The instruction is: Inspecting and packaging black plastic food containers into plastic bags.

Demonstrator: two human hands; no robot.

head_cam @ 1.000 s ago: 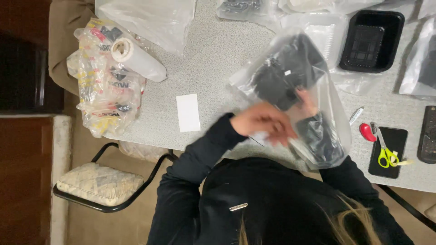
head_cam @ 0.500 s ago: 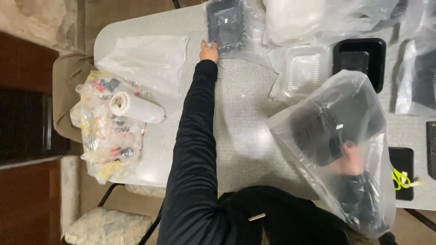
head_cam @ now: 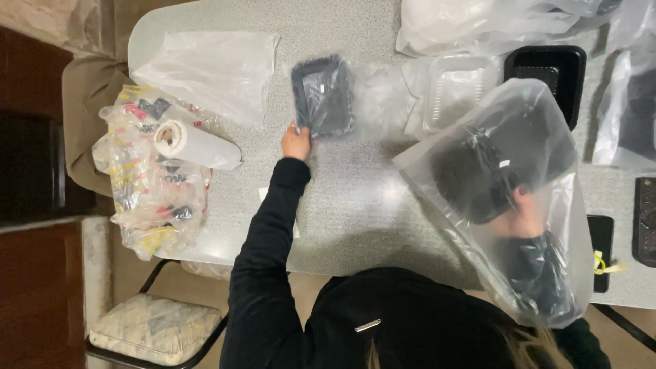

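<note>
On the speckled grey surface (head_cam: 355, 198), the black plastic tray (head_cam: 322, 96) serves as the reference point for all positions below. The left hand (head_cam: 296, 142) sits at the tray's near left corner, its fingers closed on the tray's edge, the black sleeve running back from it toward the person. The tray lies flat on the surface. Beside the tray's left edge lies 1 flat clear plastic bag (head_cam: 212, 72); farther left and nearer the person, a roll of paper (head_cam: 195, 145) rests on a printed bag of packets (head_cam: 154, 184). Just right of the tray is a crumpled clear film, then 1 clear lidded container (head_cam: 456, 89), then 1 black tray with a raised rim (head_cam: 550, 75). Well to the right of the reference tray and nearer the person, the right hand (head_cam: 527, 217) is inside a large clear bag (head_cam: 502, 198) that holds dark trays; whether its fingers grip anything cannot be told through the plastic. Beyond that bag, at the surface's right edge, lie a dark phone (head_cam: 601, 249) and a remote control (head_cam: 644, 222).
</note>
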